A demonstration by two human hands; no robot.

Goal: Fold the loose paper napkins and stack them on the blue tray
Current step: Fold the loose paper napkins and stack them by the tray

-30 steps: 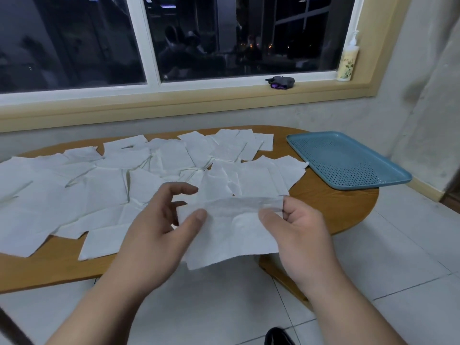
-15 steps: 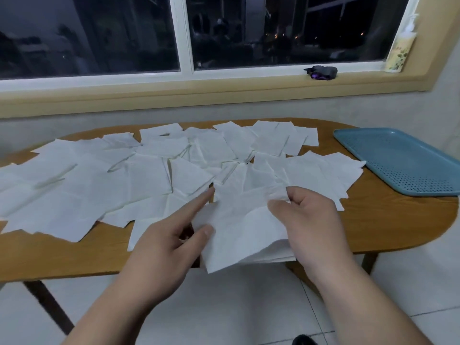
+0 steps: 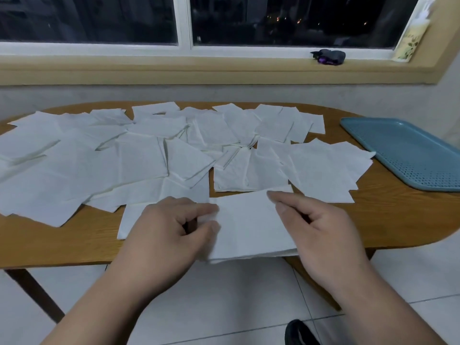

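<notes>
A white paper napkin [image 3: 249, 224], folded over into a rectangle, lies flat at the table's near edge and overhangs it a little. My left hand [image 3: 171, 227] pinches its left side between thumb and forefinger. My right hand [image 3: 316, 227] holds its right side, forefinger resting on the top right corner. Several loose white napkins [image 3: 139, 158] lie spread and overlapping across the wooden table [image 3: 74, 245] behind it. The blue perforated tray [image 3: 408, 150] sits at the table's far right with nothing on it.
A window sill behind the table carries a small dark object [image 3: 328, 57] and a pump bottle [image 3: 410, 41]. White tiled floor lies below the table edge, with a dark shoe [image 3: 298, 332] at the bottom.
The napkin was held up in the air between both hands; now it is folded over and laid flat on the table's near edge. The view has shifted left and closer.
</notes>
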